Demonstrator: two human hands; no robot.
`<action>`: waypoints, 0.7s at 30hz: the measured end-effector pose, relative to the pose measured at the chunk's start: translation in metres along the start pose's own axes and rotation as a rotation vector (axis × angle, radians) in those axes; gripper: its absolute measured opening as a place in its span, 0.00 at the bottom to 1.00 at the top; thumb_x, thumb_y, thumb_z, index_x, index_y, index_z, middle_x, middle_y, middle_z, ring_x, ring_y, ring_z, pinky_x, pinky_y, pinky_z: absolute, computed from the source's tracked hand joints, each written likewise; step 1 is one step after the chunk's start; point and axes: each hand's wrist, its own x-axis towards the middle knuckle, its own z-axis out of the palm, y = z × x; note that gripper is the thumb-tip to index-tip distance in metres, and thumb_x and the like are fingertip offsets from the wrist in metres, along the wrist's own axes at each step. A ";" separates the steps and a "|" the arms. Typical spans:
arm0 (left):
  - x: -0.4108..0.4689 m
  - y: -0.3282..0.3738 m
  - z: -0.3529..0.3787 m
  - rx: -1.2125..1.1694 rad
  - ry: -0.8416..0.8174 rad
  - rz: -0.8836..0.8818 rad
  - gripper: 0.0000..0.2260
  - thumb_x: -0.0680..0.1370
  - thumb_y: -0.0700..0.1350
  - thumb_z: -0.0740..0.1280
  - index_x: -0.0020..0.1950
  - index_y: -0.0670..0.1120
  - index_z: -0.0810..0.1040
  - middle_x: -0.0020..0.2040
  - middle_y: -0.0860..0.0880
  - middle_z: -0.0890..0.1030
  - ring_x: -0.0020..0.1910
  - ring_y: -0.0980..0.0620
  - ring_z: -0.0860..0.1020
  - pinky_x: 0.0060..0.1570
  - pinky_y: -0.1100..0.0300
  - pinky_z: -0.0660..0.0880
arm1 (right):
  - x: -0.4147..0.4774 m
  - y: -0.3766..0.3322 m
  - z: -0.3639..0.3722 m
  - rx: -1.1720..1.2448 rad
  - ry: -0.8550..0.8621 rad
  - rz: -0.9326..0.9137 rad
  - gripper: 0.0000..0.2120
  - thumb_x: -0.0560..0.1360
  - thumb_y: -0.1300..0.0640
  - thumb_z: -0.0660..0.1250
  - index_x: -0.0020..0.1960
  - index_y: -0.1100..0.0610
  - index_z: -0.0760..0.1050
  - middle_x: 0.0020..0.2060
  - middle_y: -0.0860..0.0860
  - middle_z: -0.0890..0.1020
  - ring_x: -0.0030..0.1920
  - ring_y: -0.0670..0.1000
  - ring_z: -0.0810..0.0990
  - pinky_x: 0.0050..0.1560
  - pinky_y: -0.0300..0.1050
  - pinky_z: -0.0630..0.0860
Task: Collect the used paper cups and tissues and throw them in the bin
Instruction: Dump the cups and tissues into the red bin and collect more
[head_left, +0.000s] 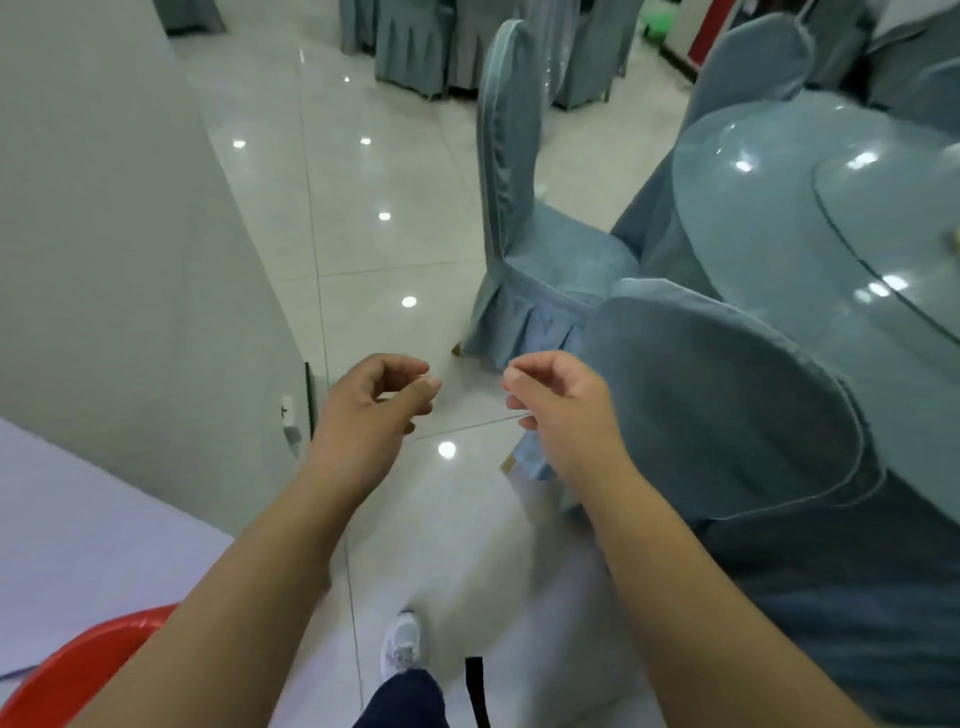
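The left hand (363, 415) and right hand (561, 410) are loosely curled and hold nothing. A red plastic container (67, 670) sits by the left arm; its inside is hidden.

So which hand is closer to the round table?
Right. The right hand is beside the nearest chair back, with the table just beyond that chair; the left hand is further left, over the floor near the wall.

Red plastic bin (62, 670), glossy, only curved rim seg visible (rest cut by frame edge), btm-left corner, contents hidden.
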 end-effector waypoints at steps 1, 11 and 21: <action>0.017 0.013 0.005 0.000 -0.025 0.027 0.05 0.75 0.45 0.70 0.50 0.49 0.79 0.47 0.47 0.82 0.46 0.49 0.82 0.49 0.52 0.78 | 0.013 -0.010 -0.005 0.010 0.032 -0.020 0.04 0.75 0.58 0.68 0.44 0.51 0.77 0.42 0.52 0.82 0.43 0.49 0.79 0.43 0.41 0.75; 0.165 0.116 0.054 0.019 -0.207 0.209 0.03 0.77 0.47 0.67 0.49 0.50 0.78 0.47 0.48 0.82 0.46 0.50 0.82 0.48 0.52 0.79 | 0.132 -0.084 -0.046 0.107 0.304 -0.167 0.04 0.76 0.59 0.68 0.44 0.52 0.77 0.38 0.51 0.83 0.38 0.47 0.80 0.38 0.37 0.76; 0.340 0.176 0.098 -0.008 -0.185 0.248 0.03 0.77 0.46 0.67 0.49 0.49 0.79 0.46 0.48 0.83 0.44 0.49 0.82 0.47 0.53 0.79 | 0.317 -0.127 -0.061 0.131 0.356 -0.173 0.03 0.76 0.59 0.67 0.44 0.53 0.77 0.41 0.53 0.83 0.40 0.48 0.80 0.37 0.36 0.77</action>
